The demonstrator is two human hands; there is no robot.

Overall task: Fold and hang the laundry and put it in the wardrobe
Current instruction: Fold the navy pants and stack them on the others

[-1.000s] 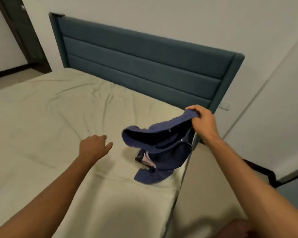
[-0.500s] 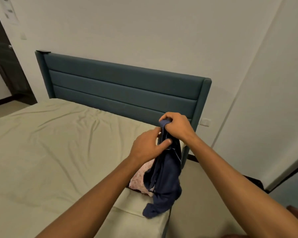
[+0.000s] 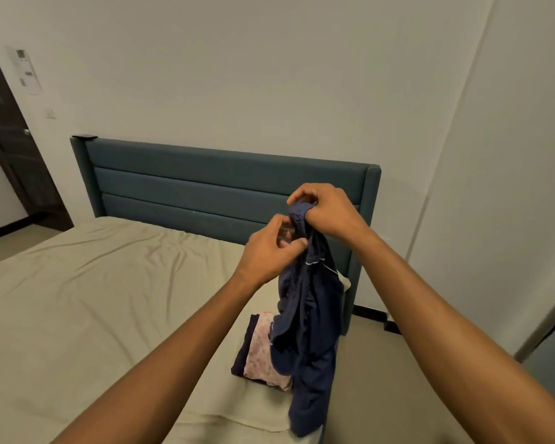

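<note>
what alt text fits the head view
Both hands, right hand above left hand, grip the top of a navy garment hanging over the bed corner, beside folded clothes and a teal headboard.

Two bare forearms with no sleeves, watch or rings showing enter from about 7 and 5 o'clock, ending in the left hand [image 3: 267, 251] and right hand [image 3: 326, 210].

No legible text on anything.
</note>
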